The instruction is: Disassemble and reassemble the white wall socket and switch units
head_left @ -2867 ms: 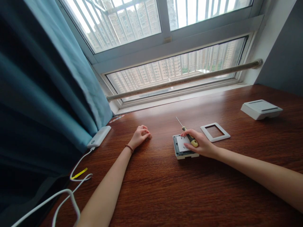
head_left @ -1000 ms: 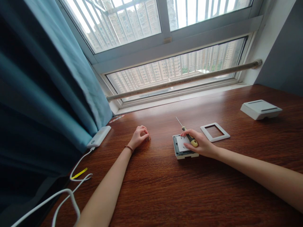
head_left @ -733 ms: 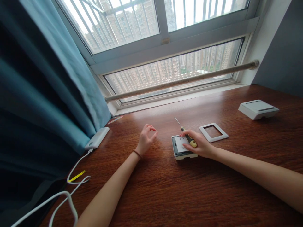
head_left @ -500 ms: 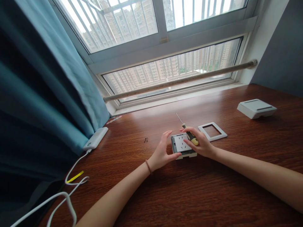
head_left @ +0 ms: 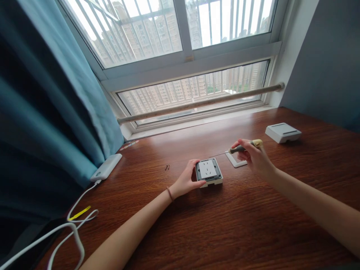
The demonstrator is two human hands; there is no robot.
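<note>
A white wall socket (head_left: 208, 169) in its box lies face up on the brown wooden table, its outer frame off. My left hand (head_left: 187, 178) grips the box at its left side, thumb along the near edge and fingers at the far left corner. In my right hand (head_left: 257, 159) is a screwdriver (head_left: 239, 149) with a yellow and dark grey handle. Its thin shaft points left, the tip over the socket's far edge. Partly behind my right hand lies the white cover frame (head_left: 234, 162). Two small screws (head_left: 167, 167) rest left of the socket.
A second white box (head_left: 283, 132) sits at the right on the table (head_left: 174, 232). On the left, a white power bank (head_left: 107, 167) with a white cable (head_left: 81, 191) lies beside the blue curtain (head_left: 92, 112). A rail (head_left: 202, 104) runs across the window behind.
My right hand has moved right, off the socket's face, and the screwdriver has swung round to point left. My left hand has closed onto the box. The view has shifted slightly.
</note>
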